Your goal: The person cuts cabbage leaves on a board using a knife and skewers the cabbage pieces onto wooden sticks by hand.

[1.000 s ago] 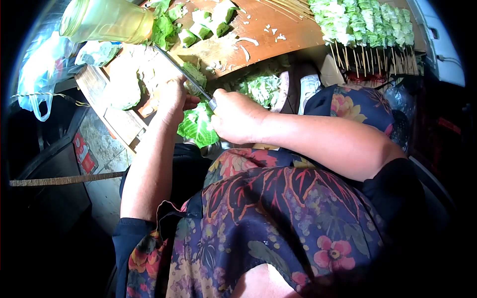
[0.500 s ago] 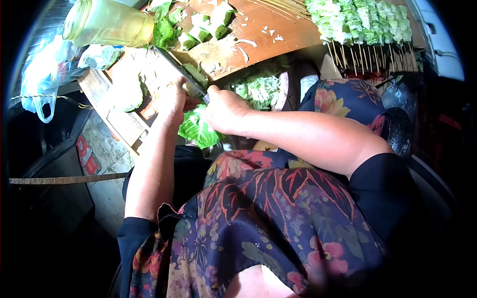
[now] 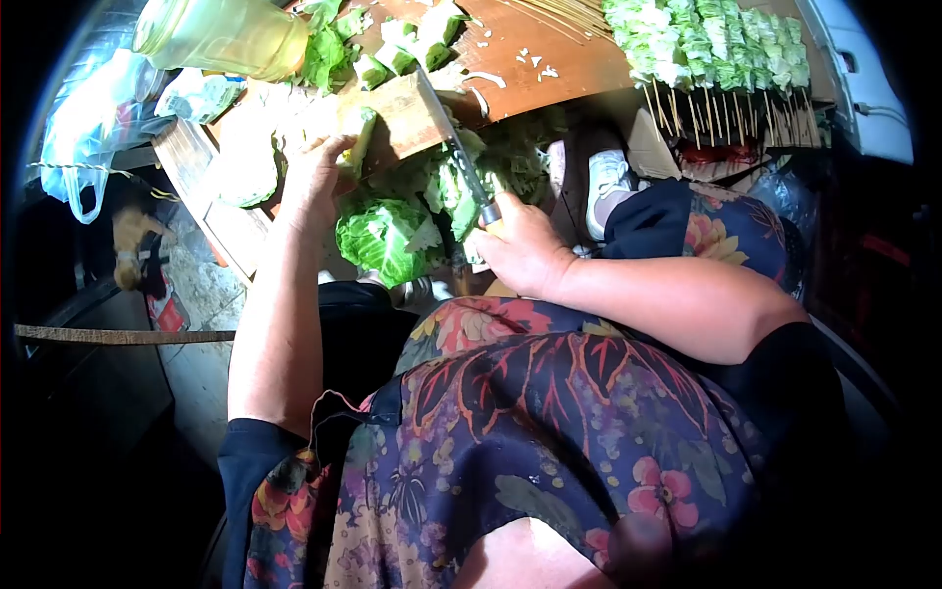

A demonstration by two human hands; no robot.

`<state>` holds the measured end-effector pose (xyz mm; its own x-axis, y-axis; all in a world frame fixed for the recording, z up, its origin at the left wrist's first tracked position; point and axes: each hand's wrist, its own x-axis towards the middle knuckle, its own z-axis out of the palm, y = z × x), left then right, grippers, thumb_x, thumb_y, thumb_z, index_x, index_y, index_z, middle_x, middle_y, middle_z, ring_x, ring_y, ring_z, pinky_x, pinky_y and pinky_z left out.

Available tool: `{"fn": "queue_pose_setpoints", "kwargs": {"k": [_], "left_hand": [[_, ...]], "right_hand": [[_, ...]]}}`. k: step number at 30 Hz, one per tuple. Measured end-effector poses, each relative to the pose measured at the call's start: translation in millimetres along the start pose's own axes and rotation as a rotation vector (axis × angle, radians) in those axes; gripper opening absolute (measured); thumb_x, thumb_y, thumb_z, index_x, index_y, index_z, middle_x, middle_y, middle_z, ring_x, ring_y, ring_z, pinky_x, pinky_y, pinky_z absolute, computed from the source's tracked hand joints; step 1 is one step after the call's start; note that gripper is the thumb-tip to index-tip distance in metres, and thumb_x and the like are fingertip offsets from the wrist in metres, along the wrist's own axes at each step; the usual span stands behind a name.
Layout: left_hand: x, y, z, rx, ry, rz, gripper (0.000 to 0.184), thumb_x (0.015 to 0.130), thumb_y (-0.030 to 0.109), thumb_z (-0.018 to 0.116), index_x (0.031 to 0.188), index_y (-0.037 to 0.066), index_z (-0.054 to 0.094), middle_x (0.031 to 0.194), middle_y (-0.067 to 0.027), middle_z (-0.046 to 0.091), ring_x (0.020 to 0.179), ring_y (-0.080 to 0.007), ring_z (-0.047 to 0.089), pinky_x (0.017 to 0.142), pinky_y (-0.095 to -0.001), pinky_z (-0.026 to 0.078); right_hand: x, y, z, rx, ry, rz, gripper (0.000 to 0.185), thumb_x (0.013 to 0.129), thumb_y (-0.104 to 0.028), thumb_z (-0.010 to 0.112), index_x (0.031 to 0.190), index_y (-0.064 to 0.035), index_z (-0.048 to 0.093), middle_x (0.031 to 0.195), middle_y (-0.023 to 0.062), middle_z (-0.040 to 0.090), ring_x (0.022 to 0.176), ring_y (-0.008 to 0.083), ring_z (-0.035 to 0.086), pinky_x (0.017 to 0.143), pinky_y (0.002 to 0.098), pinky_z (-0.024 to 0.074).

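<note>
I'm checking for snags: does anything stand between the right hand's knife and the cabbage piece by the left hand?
Nothing visible does: wooden board shows in the gap between the knife in the right hand and the cabbage piece by the left hand.

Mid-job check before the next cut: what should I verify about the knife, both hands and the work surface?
1. Knife gripped by its handle in the right hand: ok.
2. Blade apart from the left hand: ok, a gap shows.
3. Left hand's hold on the cut green piece beside it: cannot tell.
4. Brown board free of scraps: not ok, white bits lie on it.
5. Skewered greens away from the blade: ok.
</note>
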<state>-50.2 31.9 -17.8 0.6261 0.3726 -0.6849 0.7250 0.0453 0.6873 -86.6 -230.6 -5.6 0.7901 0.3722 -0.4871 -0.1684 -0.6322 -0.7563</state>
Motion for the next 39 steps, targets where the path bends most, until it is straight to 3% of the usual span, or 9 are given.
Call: {"fn": "queue_pose_setpoints", "kwargs": {"k": [3,6,7,12,23,32,33,35,39], "left_hand": [[3.1,1.9,7.6,0.015,-0.027,0.037,0.031,0.085,0.024,0.064,0.112,0.010,0.063,0.096,-0.0048,0.061,0.074,-0.0144,0.054,0.063,-0.0295,0.046],[10.2,2.9,15.3,0.003,-0.035,0.055,0.036,0.084,0.021,0.068,0.117,0.007,0.061,0.096,-0.0046,0.063,0.068,-0.0121,0.052,0.060,-0.0255,0.045],[11.7,4.4,18.0,-0.003,-0.043,0.077,0.035,0.084,0.021,0.067,0.115,0.006,0.062,0.094,-0.0039,0.063,0.067,-0.0116,0.052,0.060,-0.0253,0.045],[13.1,11.4,23.4,-0.017,-0.026,0.058,0.029,0.085,0.022,0.067,0.108,0.004,0.064,0.088,-0.0028,0.063,0.063,-0.0106,0.050,0.059,-0.0254,0.045],[4.9,27.9,32.1,0.034,0.078,-0.046,0.020,0.084,0.019,0.068,0.095,0.003,0.066,0.077,-0.0038,0.057,0.069,-0.0145,0.054,0.062,-0.0305,0.049],[11.1,24.7,29.6,0.021,0.063,-0.096,0.020,0.083,0.017,0.069,0.097,0.003,0.066,0.081,-0.0054,0.058,0.071,-0.0169,0.058,0.062,-0.0313,0.054],[11.5,22.3,29.0,0.019,0.064,-0.097,0.020,0.083,0.017,0.069,0.097,0.003,0.066,0.081,-0.0054,0.058,0.071,-0.0169,0.058,0.062,-0.0313,0.054],[15.0,16.4,28.3,0.006,0.076,-0.066,0.035,0.082,0.022,0.072,0.111,0.005,0.061,0.093,-0.0094,0.063,0.070,-0.0185,0.059,0.061,-0.0298,0.052],[12.5,11.5,23.9,-0.115,0.058,-0.008,0.030,0.083,0.018,0.070,0.107,0.002,0.059,0.091,-0.0092,0.060,0.083,-0.0179,0.060,0.065,-0.0298,0.055]], "right_hand": [[-6.1,-3.7,-13.5,0.014,-0.109,-0.005,0.035,0.081,-0.018,0.054,0.104,0.0069,0.046,0.086,0.0298,0.060,0.084,0.0438,0.059,0.077,0.0476,0.0470],[-7.0,-19.1,-26.7,0.014,-0.164,-0.065,0.033,0.082,-0.018,0.054,0.102,0.0065,0.046,0.085,0.0286,0.060,0.082,0.0441,0.059,0.075,0.0474,0.0476],[-6.1,-14.6,-23.8,0.021,-0.099,-0.129,0.027,0.080,-0.020,0.057,0.093,0.0005,0.046,0.076,0.0250,0.058,0.075,0.0433,0.058,0.067,0.0484,0.0451],[10.1,-16.2,-32.9,-0.123,-0.128,-0.241,0.026,0.079,-0.019,0.055,0.093,0.0004,0.046,0.074,0.0252,0.058,0.073,0.0433,0.059,0.067,0.0491,0.0464],[37.2,-51.1,-62.5,-0.346,-0.311,-0.194,0.026,0.079,-0.016,0.053,0.094,0.0046,0.049,0.078,0.0273,0.060,0.079,0.0425,0.060,0.072,0.0471,0.0480],[81.4,-67.2,-53.7,-0.488,-0.486,-0.119,0.022,0.077,-0.012,0.054,0.087,0.0080,0.055,0.077,0.0268,0.061,0.078,0.0394,0.063,0.072,0.0441,0.0499],[86.2,-63.3,-49.2,-0.492,-0.454,-0.129,0.024,0.077,-0.013,0.055,0.090,0.0068,0.055,0.078,0.0264,0.062,0.079,0.0391,0.063,0.072,0.0440,0.0503],[89.3,-57.2,-43.4,-0.483,-0.413,-0.157,0.025,0.077,-0.013,0.055,0.093,0.0056,0.055,0.080,0.0259,0.062,0.080,0.0389,0.063,0.072,0.0442,0.0501],[91.4,-53.9,-40.5,-0.499,-0.337,-0.153,0.028,0.077,-0.016,0.056,0.099,0.0010,0.054,0.086,0.0235,0.063,0.083,0.0385,0.062,0.074,0.0450,0.0495]]}}
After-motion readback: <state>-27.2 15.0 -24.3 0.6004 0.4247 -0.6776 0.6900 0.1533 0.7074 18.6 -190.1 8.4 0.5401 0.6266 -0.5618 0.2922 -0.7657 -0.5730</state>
